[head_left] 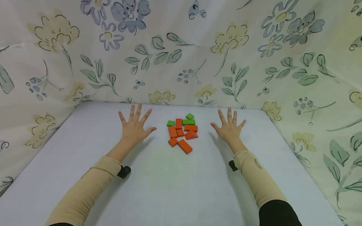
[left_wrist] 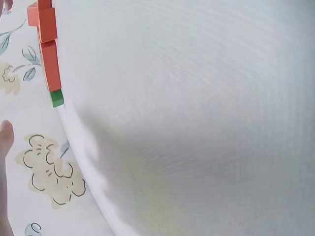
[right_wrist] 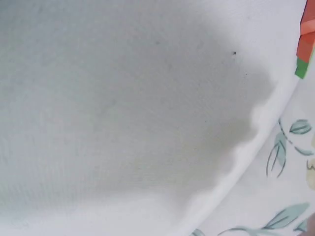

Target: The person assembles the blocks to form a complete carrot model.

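Note:
My left hand [head_left: 134, 129] is spread wide with straight fingers, to the left of a cluster of small blocks. On the cluster's other side my right hand [head_left: 229, 128] is spread the same way. Neither hand touches a block. Among the orange blocks are a long one [head_left: 185, 146] at the near end, a wedge-shaped one [head_left: 191, 135] and a small one [head_left: 173, 142]. Farther back lie a green bar [head_left: 188, 122], a green pointed block [head_left: 189, 116] and a small green block [head_left: 171, 123]. In the left wrist view, part of a thumb [left_wrist: 6, 137] shows at the left edge.
The blocks lie on a white table [head_left: 169, 188], near its far edge. A floral cloth [head_left: 175, 78] hangs behind the table and along both sides. Dark wrist cameras [head_left: 124, 172] sit under the beige sleeves [head_left: 93, 180].

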{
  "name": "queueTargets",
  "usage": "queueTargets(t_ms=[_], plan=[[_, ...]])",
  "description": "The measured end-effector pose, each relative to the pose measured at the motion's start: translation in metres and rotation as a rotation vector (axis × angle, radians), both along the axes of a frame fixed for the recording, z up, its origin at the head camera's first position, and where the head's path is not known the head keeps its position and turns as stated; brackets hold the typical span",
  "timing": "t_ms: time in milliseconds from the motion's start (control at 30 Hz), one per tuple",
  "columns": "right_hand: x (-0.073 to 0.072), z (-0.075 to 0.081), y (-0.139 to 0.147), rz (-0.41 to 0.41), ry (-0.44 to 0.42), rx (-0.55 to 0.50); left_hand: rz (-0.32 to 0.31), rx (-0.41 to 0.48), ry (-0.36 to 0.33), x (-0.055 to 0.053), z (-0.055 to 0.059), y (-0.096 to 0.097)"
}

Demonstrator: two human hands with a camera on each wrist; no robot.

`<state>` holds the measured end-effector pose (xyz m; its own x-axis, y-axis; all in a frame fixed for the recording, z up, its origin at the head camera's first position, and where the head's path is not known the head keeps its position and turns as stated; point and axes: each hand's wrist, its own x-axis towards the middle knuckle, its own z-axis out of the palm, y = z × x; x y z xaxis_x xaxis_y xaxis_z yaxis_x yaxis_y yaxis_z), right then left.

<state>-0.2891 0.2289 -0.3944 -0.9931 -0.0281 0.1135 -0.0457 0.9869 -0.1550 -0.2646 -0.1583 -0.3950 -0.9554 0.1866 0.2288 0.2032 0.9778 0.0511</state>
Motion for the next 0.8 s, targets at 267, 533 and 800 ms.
queueTargets(t_ms=[267,533,800], plan=[[0.008,0.002,-0.006,0.041,0.191,-0.188,-0.088,0.420,-0.135,0.020,-0.006,0.038],[0.017,0.000,-0.017,0.108,0.130,-0.361,-0.205,0.686,-0.307,0.041,-0.006,0.083],[0.014,-0.009,-0.027,0.237,0.005,-0.565,-0.252,0.694,-0.329,0.048,-0.017,0.108]])
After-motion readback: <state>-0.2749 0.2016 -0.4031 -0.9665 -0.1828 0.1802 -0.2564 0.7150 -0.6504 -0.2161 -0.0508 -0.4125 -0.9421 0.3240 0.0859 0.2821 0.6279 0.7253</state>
